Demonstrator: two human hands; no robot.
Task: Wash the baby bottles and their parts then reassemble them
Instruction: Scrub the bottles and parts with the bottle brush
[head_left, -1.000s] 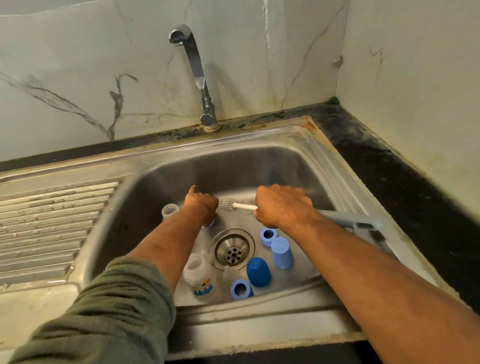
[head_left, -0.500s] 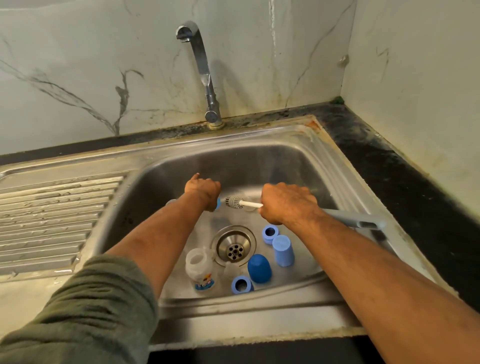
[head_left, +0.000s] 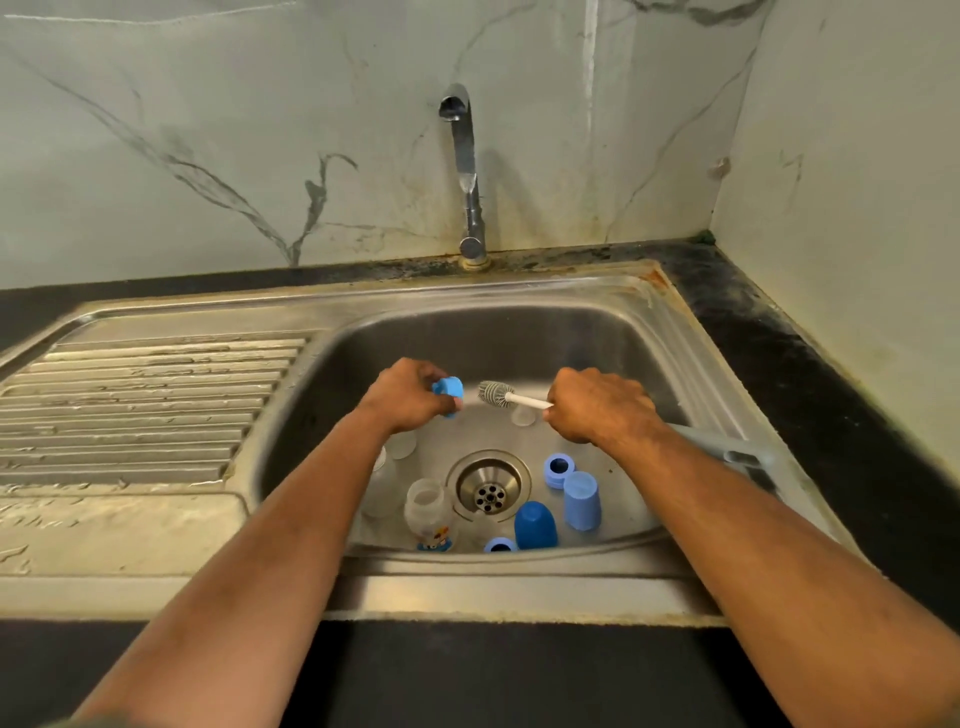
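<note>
Fingers: left hand (head_left: 402, 397) fingers (head_left: 427, 375) clamped on a blue collar ring (head_left: 448, 395); right hand (head_left: 597, 408) fingers curled tight round the white stem of a bottle brush (head_left: 506, 396).
Sink: one steel basin (head_left: 519, 332) set in the dark surface (head_left: 810, 395), a ribbed drainboard (head_left: 145, 400) to its left, one tap (head_left: 465, 171) behind.
Arms: two, both reaching down into the basin, hands held above the drain (head_left: 488, 486), brush head just beside the held ring, not touching.
Bottles: one clear bottle (head_left: 428, 512) with a cartoon print lies left of the drain; other clear parts nearby are too faint to count.
Caps: two, dark blue (head_left: 535, 525) and pale blue (head_left: 582, 500), standing right of the drain.
Rings in basin: two, one (head_left: 558, 470) beside the pale cap, one (head_left: 500, 544) at the near wall.
</note>
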